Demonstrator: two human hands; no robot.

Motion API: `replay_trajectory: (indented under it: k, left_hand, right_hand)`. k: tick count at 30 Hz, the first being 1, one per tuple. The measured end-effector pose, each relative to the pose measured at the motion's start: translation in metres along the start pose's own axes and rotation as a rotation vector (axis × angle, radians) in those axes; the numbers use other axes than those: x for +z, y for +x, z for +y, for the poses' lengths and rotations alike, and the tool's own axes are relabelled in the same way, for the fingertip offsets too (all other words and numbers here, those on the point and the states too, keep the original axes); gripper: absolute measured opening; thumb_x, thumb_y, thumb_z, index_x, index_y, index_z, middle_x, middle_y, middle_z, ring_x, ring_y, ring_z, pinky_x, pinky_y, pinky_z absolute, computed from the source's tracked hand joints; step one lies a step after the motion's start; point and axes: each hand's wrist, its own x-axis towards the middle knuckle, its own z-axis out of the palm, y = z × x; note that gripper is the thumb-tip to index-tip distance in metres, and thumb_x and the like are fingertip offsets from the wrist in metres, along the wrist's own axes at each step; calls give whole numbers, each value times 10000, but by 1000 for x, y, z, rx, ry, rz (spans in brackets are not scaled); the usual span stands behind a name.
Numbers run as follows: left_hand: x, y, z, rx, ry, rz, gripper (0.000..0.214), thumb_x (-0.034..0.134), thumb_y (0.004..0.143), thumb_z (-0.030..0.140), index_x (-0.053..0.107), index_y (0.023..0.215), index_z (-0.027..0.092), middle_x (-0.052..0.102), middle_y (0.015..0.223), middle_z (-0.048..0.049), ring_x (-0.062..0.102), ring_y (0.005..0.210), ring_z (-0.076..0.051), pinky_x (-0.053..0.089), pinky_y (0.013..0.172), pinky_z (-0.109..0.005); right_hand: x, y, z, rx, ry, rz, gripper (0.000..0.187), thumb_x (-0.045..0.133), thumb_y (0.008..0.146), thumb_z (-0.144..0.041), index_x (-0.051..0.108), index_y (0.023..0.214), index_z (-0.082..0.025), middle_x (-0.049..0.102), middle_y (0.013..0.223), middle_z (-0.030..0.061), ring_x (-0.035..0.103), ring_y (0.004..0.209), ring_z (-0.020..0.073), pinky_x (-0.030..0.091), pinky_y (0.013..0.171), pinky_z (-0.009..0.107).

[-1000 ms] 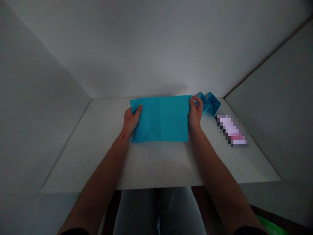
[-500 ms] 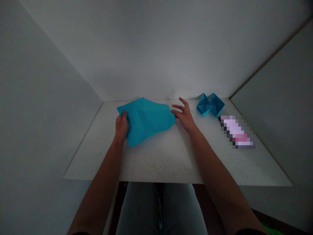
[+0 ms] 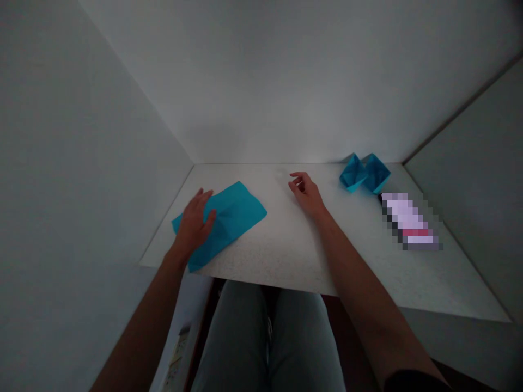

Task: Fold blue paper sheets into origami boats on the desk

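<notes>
A sheet of blue paper (image 3: pixel 239 209) lies on the left part of the white table, one corner close to the front edge. My left hand (image 3: pixel 196 220) rests on its left side, palm down with the fingers stretched out, covering part of the sheet. Right of the paper and apart from it, my right hand (image 3: pixel 306 193) hovers over the table. Its fingers are loosely curled, and nothing shows between them.
Two folded blue paper shapes (image 3: pixel 365 173) stand at the back right, near the wall. In front of them lies a phone (image 3: pixel 408 220), its screen blurred out. Walls (image 3: pixel 261 109) border the white table (image 3: pixel 265 256) at the back and both sides.
The blue paper has moved left and nearer, down onto the table. My left hand has gone from gripping its edge to lying flat on it; my right hand has come away from it.
</notes>
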Motion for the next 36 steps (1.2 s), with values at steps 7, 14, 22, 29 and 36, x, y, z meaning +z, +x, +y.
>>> replay_trajectory:
  k: [7,14,22,29,36]
  left_hand:
    - [44,9,12,-119,173,-425,685,319,1150,536,375,1769,249,289,1864,-84,220,1747,-318,189,1415,-597]
    - [49,23,11,-691,322,-383,953,290,1091,717,213,1799,84,117,1859,-282,71,1749,-466,149,1318,-826]
    - [53,29,13,-717,333,-292,951,298,1090,689,272,1771,26,159,1833,-347,120,1738,-492,155,1306,-824]
    - [55,45,4,-714,299,-269,984,422,1050,669,389,1681,-86,266,1757,-441,223,1690,-568,167,1281,-842]
    - [61,127,148,-46,44,8,659,500,1079,496,512,1634,141,494,1698,-256,418,1604,-415,299,1282,-660]
  right_hand:
    - [1,-3,1,-1,-35,-109,418,650,979,-596,684,1211,-250,662,821,5,538,653,172,428,644,323]
    - [3,-1,4,6,-9,-102,439,637,978,-618,700,1187,-238,678,810,15,535,663,178,427,646,325]
    - [5,2,2,38,14,-89,457,628,954,-669,714,1094,-242,661,778,12,546,691,189,431,686,330]
    - [7,7,2,99,29,-68,355,594,961,-574,635,832,-245,533,696,-31,470,689,167,372,690,314]
    - [9,13,8,115,94,-30,375,557,964,-592,540,805,-252,506,706,-40,472,699,161,380,688,307]
